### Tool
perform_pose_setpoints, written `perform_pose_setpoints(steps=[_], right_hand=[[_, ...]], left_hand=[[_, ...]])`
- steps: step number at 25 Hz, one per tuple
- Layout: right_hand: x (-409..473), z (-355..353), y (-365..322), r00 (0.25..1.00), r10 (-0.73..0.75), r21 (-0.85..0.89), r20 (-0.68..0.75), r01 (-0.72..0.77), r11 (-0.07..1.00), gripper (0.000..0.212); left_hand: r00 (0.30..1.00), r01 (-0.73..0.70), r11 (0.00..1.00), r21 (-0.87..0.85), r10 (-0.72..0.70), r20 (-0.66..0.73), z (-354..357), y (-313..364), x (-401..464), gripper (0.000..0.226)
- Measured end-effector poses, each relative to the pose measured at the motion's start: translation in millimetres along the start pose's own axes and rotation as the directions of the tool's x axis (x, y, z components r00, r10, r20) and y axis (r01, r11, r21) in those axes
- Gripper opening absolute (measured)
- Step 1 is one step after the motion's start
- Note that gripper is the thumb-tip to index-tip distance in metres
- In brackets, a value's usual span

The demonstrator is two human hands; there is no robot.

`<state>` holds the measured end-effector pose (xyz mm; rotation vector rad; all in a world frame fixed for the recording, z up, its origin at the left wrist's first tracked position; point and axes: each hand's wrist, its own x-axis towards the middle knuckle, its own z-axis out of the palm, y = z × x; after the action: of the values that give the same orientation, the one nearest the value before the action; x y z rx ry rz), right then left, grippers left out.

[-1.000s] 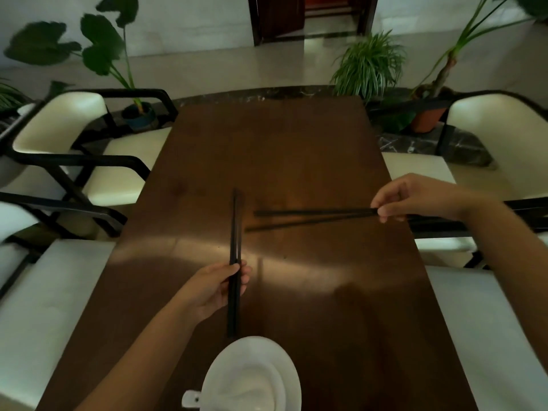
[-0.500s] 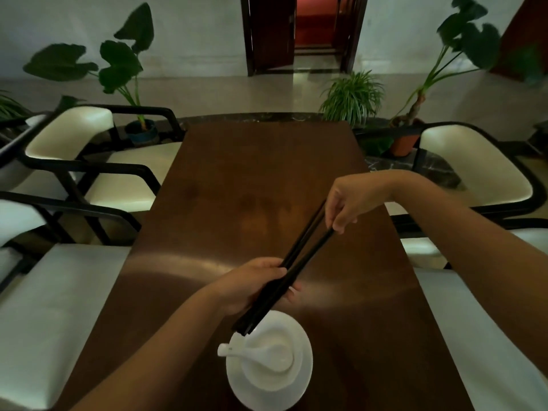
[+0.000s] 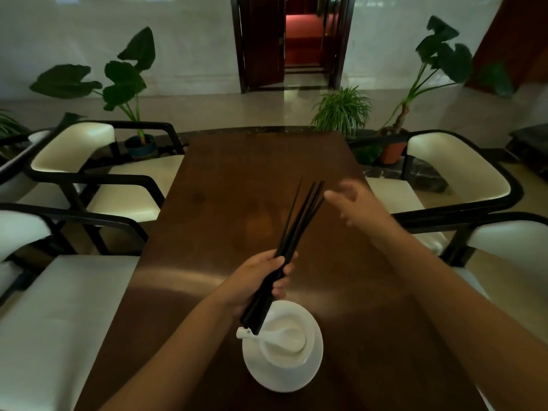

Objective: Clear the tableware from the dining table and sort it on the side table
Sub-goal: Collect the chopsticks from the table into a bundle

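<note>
Worktop nearly clear: only the plate, bowl and spoon stack remains near you. Your left hand grips all the chopsticks; right hand spread, empty. Sorting not started.

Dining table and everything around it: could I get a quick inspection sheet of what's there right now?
Surface: dark wooden dining table, glossy, mostly bare.
Job's things: black chopsticks bundled, tips fanned; white bowl on white plate, white spoon in the bowl.
Clutter: nothing seen.
Grippers: left hand closed on the chopsticks; right hand open, blurred, beside the tips.
Cables: nothing seen.
Surroundings: cream chairs both sides, potted plants, open doorway.
</note>
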<state>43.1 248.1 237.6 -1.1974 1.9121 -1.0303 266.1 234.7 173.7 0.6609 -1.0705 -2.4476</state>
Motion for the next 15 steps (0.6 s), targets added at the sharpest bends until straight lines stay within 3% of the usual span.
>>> perform_pose_setpoints(steps=[1,2,4,7,11,13,15], right_hand=[[-13,12,4,0.976,0.102,0.217,0.193,-0.144,0.965,0.049],[-23,23,7,0.938,0.111,0.368,0.329,-0.235,0.899,0.041],[-36,41,5,0.926,0.054,0.497,0.375,-0.25,0.831,0.026],[-47,57,-4,0.976,0.023,0.453,0.218,-0.122,0.883,0.015],[-61,66,-13,0.998,-0.009,0.348,0.069,-0.015,0.938,0.015],[-64,61,-21,0.999,-0.023,0.366,-0.025,0.03,0.93,0.015],[-66,52,-29,0.989,-0.082,0.356,-0.124,0.122,0.927,0.016]], left_hand=[[1.0,0.003,1.0,0.0,-0.003,0.012,1,-1,-2,0.022],[1.0,0.011,1.0,0.009,-0.012,0.027,2,-2,-4,0.022],[0.997,0.041,0.998,0.04,-0.044,0.06,2,-6,-6,0.021],[0.989,0.09,0.995,0.049,-0.095,0.109,0,-15,-12,0.025],[0.987,0.121,0.99,0.068,-0.128,0.102,-7,-29,-17,0.039],[0.992,0.126,0.991,-0.041,-0.125,0.031,-13,-39,-22,0.051],[0.993,0.065,0.959,-0.276,-0.089,-0.076,-19,-49,-28,0.062]])
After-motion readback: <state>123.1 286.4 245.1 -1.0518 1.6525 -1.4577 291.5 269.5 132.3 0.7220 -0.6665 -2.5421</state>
